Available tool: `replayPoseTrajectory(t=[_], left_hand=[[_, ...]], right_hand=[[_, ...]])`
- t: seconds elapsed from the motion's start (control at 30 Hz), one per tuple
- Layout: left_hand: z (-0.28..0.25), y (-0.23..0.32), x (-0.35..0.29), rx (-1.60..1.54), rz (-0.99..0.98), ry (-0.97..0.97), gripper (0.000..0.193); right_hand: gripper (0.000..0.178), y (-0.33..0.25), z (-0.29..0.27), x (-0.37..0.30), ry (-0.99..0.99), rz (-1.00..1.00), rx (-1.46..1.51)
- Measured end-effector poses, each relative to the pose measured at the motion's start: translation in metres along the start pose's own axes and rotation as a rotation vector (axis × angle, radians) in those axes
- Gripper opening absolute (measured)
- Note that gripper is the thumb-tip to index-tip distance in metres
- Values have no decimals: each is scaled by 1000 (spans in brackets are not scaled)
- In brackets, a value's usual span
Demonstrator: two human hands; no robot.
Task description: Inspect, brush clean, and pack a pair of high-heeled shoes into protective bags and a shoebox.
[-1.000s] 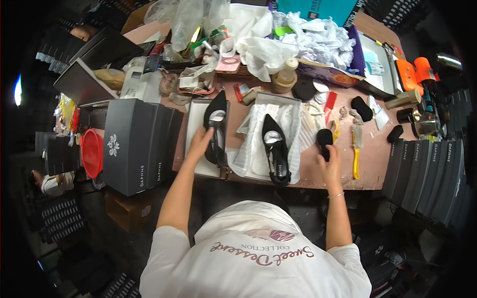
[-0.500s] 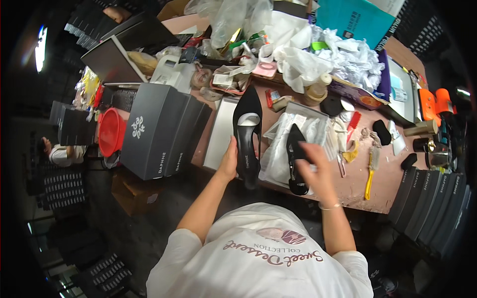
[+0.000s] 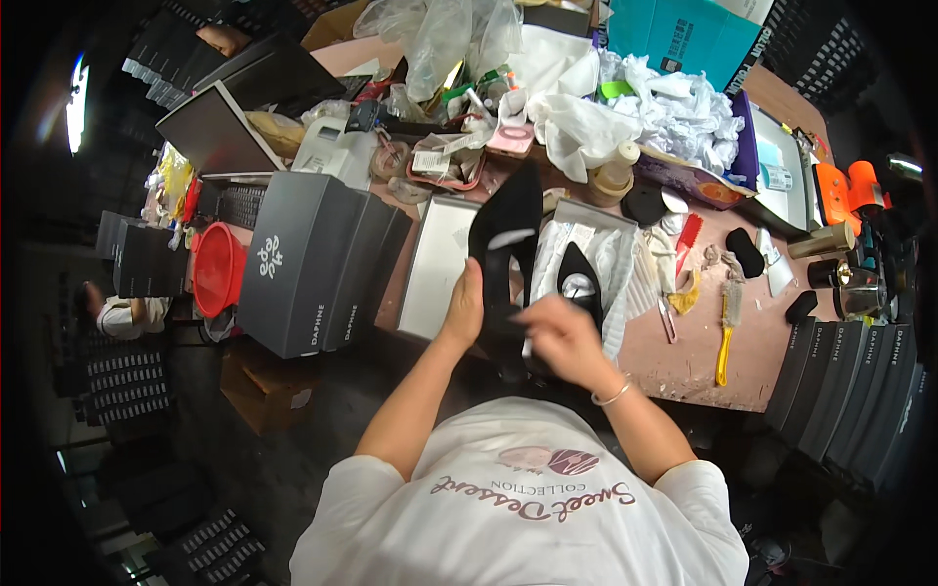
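My left hand (image 3: pixel 466 311) grips a black pointed shoe (image 3: pixel 510 210) by its side, raised toe-up over the table edge. The shoe has an open back and a pale lining. My right hand (image 3: pixel 562 337) is at the rear of that shoe, fingers curled in a pinch, slightly blurred. Something dark is at its fingertips; I cannot tell whether it is the shoe's strap. A second black pointed shoe (image 3: pixel 575 262) lies on white wrapping (image 3: pixel 611 264) in a box just beyond my right hand, which partly covers it.
Grey shoe boxes (image 3: pixel 298 264) stand at left by a red basin (image 3: pixel 218 269); more grey boxes (image 3: pixel 840 381) are at right. A white open tray (image 3: pixel 430 269) lies left of the shoe. A yellow-handled brush (image 3: pixel 726 337) and a red brush (image 3: pixel 689 239) lie at right. Crumpled paper (image 3: pixel 674 107) fills a purple box.
My right hand has moved left from the second shoe to the rear of the held one. The held shoe has tilted and shifted slightly right; the second shoe now lies turned with its opening up.
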State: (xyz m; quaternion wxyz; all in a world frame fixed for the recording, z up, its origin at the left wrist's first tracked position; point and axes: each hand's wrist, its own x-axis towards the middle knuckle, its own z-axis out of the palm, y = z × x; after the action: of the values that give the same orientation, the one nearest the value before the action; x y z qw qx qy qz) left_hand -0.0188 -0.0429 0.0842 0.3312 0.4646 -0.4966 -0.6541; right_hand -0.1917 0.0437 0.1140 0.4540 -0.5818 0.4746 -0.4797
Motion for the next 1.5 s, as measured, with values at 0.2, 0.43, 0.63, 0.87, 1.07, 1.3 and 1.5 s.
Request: replayPoseTrajectory(t=[0.2,0.43,0.63,0.87,1.07,1.3,1.5], left_hand=[[11,10,3,-146,-71,-135,79],[6,5,-3,218,431,434,43],[-20,-21,-51,-760,-633,-325,74],[-8,0,-46,-965,-564,-514,70],[-19,-6,-45,-329,-439,-341,47],[-8,-27,-38,-1069,-570,34,38],[-7,-53,-34,-924,-465,165,32]], right_hand=[[41,27,-19,27,234,226,183],[17,16,4,43,430,281,699],[18,25,-2,44,171,188,555],[22,-12,-4,48,-92,16,470],[26,-24,-1,49,-305,-113,295],[45,22,-46,21,252,335,194],[27,-6,-12,-16,60,-159,-451]])
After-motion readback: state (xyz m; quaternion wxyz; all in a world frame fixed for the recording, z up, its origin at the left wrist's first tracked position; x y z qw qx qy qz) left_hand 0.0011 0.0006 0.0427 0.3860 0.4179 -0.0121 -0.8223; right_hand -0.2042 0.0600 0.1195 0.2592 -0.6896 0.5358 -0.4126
